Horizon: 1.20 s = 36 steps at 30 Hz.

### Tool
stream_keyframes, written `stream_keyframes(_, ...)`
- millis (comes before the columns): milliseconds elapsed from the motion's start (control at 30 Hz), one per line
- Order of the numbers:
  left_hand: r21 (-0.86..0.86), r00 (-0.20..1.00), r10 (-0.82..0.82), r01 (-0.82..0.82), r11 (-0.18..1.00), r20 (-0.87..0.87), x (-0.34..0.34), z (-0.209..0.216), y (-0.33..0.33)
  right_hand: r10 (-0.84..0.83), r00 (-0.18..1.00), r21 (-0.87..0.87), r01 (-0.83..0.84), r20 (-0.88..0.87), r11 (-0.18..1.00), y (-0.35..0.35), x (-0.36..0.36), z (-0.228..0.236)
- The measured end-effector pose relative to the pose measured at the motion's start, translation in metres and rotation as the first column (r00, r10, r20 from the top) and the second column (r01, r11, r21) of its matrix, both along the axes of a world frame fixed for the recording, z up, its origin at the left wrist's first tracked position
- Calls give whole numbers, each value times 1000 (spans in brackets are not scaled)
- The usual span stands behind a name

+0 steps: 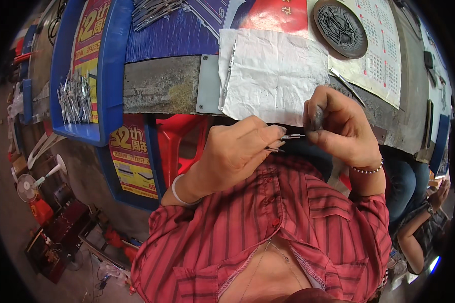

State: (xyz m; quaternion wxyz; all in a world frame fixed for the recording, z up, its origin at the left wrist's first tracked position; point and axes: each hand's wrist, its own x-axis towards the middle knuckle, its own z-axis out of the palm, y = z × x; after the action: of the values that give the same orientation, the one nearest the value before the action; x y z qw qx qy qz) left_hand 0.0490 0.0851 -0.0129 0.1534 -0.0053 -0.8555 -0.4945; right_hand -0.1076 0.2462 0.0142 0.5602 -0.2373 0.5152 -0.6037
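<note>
Above my lap, just off the table's front edge, my left hand (237,154) is closed on a slim silver metal piece (292,136) with a slotted end. A second thin metal part (275,149) sticks out below its fingers. My right hand (341,129) is closed with thumb and fingertips at the free end of the slim piece. What its fingertips hold is too small to make out. Behind both hands lies a crumpled white sheet (275,70), with a long thin metal piece (230,70) along its left side.
At the left, a blue bin (111,76) contains many slim metal pieces (77,101). More metal pieces (156,11) lie at the back. A brown dish (322,38) of small dark parts stands back right, near a pointed metal tool (346,86). Another person's arm (414,237) shows far right.
</note>
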Motion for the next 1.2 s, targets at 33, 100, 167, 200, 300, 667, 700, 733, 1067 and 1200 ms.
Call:
stream_keyframes(33, 1, 1000, 2, -2, 1000, 2, 1, -2, 0, 2, 1000, 1, -2, 2, 1000, -1, 0, 1)
stream_keyframes(100, -204, 996, -13, -4, 979, -85, 4, -6, 0, 69, 986, 80, -57, -151, 995, -1, 2, 4)
stream_keyframes(167, -257, 996, -13, -9, 966, -85, 6, -5, 1, 149, 894, 114, -111, -423, 987, -1, 6, 5)
stream_keyframes(200, -310, 996, -14, -13, 950, -85, 7, -5, 1, 84, 906, 97, -47, -415, 994, -1, 10, 3)
stream_keyframes(300, -323, 995, 30, -59, 945, -93, 7, -1, 3, -100, 964, 112, 131, -245, 985, -4, 17, 4)
stream_keyframes(667, -475, 995, 50, -83, 876, -82, 3, 13, 10, -31, 849, 86, 89, -528, 992, 10, 15, -7)
stream_keyframes(700, -493, 995, 49, -88, 866, -92, 3, 14, 11, -49, 871, 89, 106, -489, 990, 11, 16, -7)
stream_keyframes(733, -497, 995, 44, -84, 864, -92, 2, 15, 12, -69, 891, 93, 124, -449, 988, 12, 16, -7)
stream_keyframes(1067, -552, 997, -16, -27, 833, -73, -9, 26, 21, -156, 972, 83, 172, -177, 982, 26, 13, -13)
stream_keyframes(1200, -620, 998, -35, -6, 785, -54, -18, 27, 23, -158, 968, 62, 173, -197, 983, 30, 8, -20)
